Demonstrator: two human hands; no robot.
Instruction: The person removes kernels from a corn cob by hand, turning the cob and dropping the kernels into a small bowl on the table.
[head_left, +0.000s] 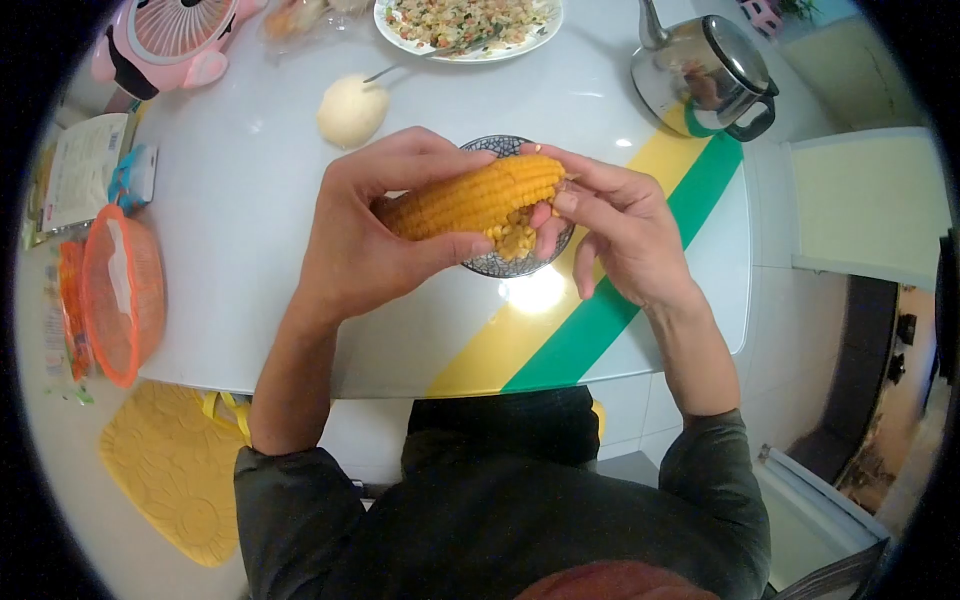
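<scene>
My left hand is wrapped around a yellow ear of corn, held nearly level over a small dark-patterned bowl. At the cob's right end, my right hand has its thumb and index finger closed against the kernels, while its lower fingers curl beneath. Loose corn kernels lie in the bowl, partly hidden by the cob and my fingers. One small yellow bit shows by the right index fingertip.
A round pale bun lies beyond my left hand. Farther back are a plate of fried rice with a spoon, and a steel kettle at right. On the left are a pink fan and an orange basket.
</scene>
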